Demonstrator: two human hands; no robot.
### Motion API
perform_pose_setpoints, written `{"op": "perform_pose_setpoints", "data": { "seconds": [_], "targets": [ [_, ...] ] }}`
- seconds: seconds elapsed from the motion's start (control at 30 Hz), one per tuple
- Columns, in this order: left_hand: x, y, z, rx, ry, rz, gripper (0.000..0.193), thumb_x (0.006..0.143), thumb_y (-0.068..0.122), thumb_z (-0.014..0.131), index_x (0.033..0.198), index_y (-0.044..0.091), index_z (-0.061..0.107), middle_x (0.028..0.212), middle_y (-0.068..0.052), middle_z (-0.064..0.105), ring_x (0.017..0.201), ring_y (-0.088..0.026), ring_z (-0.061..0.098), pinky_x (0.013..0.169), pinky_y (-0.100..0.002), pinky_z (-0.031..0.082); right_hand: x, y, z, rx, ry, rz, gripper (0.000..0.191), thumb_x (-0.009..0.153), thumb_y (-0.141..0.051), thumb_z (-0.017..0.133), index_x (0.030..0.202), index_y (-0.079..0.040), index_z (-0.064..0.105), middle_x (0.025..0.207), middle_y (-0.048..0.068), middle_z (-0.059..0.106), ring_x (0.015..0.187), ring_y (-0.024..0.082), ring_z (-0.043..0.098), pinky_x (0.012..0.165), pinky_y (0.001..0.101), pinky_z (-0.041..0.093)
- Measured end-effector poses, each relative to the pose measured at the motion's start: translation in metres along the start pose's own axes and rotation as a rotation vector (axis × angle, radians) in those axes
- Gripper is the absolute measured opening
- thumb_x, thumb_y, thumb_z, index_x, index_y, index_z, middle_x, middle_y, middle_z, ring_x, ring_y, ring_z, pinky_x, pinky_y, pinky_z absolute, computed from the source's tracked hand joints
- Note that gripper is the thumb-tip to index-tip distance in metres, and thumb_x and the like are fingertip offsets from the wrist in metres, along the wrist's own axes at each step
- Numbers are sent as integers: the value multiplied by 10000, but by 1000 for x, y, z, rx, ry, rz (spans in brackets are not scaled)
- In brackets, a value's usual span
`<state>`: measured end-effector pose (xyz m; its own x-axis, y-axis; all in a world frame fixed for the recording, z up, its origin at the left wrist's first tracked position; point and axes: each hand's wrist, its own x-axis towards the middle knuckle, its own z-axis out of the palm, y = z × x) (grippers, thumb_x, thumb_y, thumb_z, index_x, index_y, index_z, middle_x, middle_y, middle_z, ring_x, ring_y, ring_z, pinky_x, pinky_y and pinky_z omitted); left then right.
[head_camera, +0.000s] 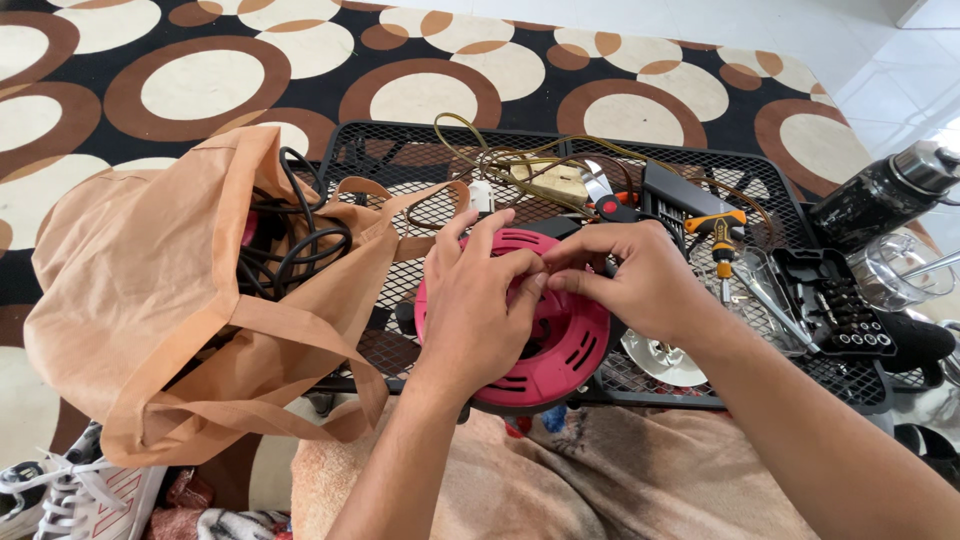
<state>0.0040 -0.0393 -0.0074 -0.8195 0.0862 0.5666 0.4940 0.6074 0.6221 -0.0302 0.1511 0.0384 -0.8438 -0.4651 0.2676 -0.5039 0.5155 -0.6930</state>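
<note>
We see bright, even daylight, strongest top right where the white floor tiles (870, 60) wash out w/ glare. Shadows soft under the mesh table (420, 150). Focus sharp; slight wide-angle stretch at edges.
</note>
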Motion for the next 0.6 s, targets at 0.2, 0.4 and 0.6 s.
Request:
{"op": "perform_pose_setpoints", "data": {
  "seconds": [0.2, 0.4, 0.6],
  "targets": [
    [1, 1, -1, 6, -25, -14, 126, 843, 216, 754, 934, 137, 791, 1437, -140, 555, 1410, -412, 359, 1136, -557, 255, 1, -4, 0, -125, 26, -58, 104, 861, -80, 731, 948, -29, 755, 796, 85, 764, 669, 153, 716, 653, 295, 546],
    [0, 1, 0, 13, -14, 4, 134, 853, 211, 745, 958, 142, 793, 1438, -148, 556, 1405, -414, 365, 1130, -567, 257, 3, -6, 0, -253, -48, -205, 166, 940, -159, 641, 875, -8, 667, 743, 142, 662, 665, 347, 631, 592, 411, 469],
    [0, 1, 3, 29, -11, -20, 110, 841, 210, 750, 915, 139, 789, 1419, -142, 571, 1401, -412, 371, 1128, -568, 263, -2, -2, 14, -469, 116, -37, 401, 1075, -256, 579, 754, -25, 646, 697, 179, 617, 701, 388, 591, 693, 479, 448]
  ]
}}
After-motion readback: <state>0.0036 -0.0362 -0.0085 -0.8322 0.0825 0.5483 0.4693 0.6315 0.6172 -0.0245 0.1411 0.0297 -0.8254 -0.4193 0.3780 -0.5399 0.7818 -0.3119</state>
